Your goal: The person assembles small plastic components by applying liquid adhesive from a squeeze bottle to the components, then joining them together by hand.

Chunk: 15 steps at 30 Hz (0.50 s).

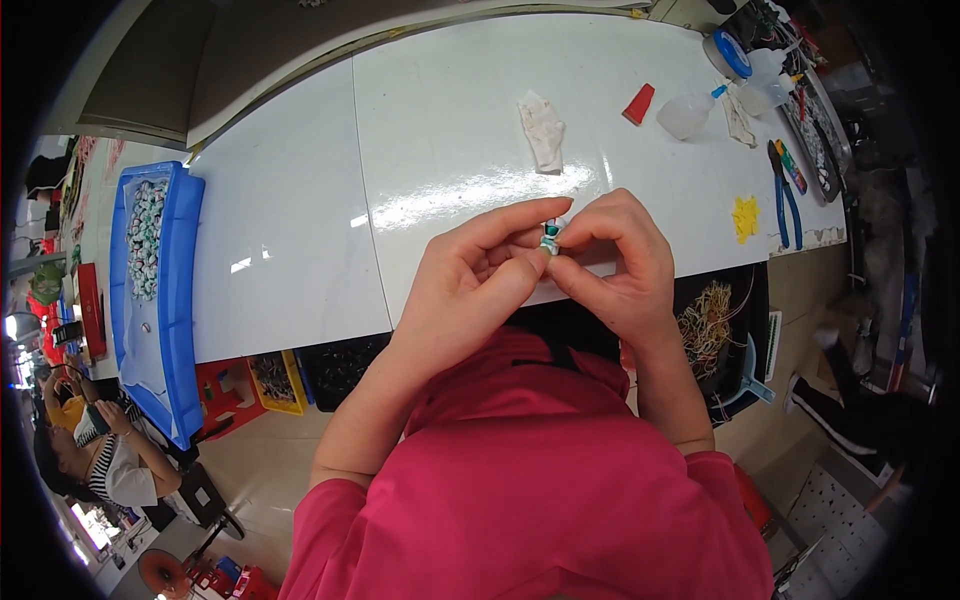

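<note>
- head view: both hands met over the near edge of the white tabletop (pixel 300 220), pinching one small teal and white part (pixel 550 238) between them.
- left hand (pixel 470 275) had its grip narrow, thumb and forefinger closed on the part from the left.
- right hand (pixel 620 260) was curled tight on the same part from the right, fingertips touching the left ones.
- further back lay a crumpled white cloth (pixel 543 130), a red cap (pixel 638 104) and a clear squeeze bottle (pixel 688 113).
- blue-handled pliers (pixel 787 205) sat at the right edge, near some yellow bits (pixel 745 217).
- a blue tray (pixel 185 290) of small parts was off on the left.
</note>
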Each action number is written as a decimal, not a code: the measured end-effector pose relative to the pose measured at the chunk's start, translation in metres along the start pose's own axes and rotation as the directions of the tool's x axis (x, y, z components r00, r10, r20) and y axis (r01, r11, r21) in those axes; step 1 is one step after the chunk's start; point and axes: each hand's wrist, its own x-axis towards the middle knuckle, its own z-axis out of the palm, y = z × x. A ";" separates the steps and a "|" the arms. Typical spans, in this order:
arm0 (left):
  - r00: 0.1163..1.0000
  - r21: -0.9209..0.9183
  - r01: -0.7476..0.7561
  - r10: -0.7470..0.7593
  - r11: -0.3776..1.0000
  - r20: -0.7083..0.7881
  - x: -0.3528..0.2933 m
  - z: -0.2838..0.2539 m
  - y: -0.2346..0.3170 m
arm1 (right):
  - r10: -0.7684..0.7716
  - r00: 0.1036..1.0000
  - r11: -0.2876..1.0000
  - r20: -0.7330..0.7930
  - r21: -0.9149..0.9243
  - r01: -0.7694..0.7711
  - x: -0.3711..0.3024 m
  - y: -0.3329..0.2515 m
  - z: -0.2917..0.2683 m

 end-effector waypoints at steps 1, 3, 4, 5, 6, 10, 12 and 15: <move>1.000 -0.005 0.016 -0.016 1.000 -0.001 0.002 0.000 0.001 | -0.009 1.000 1.000 -0.002 -0.008 0.009 0.001 0.001 0.000; 0.999 -0.011 0.033 -0.033 0.999 0.000 0.004 0.000 0.002 | -0.016 1.000 1.000 -0.004 -0.017 0.016 0.002 0.001 -0.001; 0.999 -0.024 0.040 -0.040 0.999 0.004 0.006 0.001 0.003 | -0.007 1.000 1.000 -0.002 -0.017 0.007 0.003 0.002 -0.002; 0.999 -0.036 0.048 -0.048 0.998 0.009 0.007 0.001 0.003 | 0.004 1.000 1.000 -0.001 -0.017 -0.004 0.003 0.002 -0.003; 0.999 -0.037 0.046 -0.046 0.998 0.012 0.008 0.001 0.003 | 0.003 1.000 1.000 -0.001 -0.020 -0.003 0.003 0.002 -0.004; 0.999 0.011 0.022 -0.023 1.000 0.032 0.010 0.003 0.009 | -0.016 1.000 0.995 -0.014 -0.098 0.015 0.006 -0.005 -0.009; 0.999 0.025 -0.025 0.023 0.999 0.039 0.012 0.008 0.014 | 0.038 0.997 0.992 0.069 -0.119 -0.029 0.009 -0.011 -0.019; 0.998 -0.071 0.047 -0.050 0.996 -0.045 0.008 0.018 0.021 | 0.063 0.998 0.995 0.029 -0.081 -0.060 0.014 -0.024 -0.048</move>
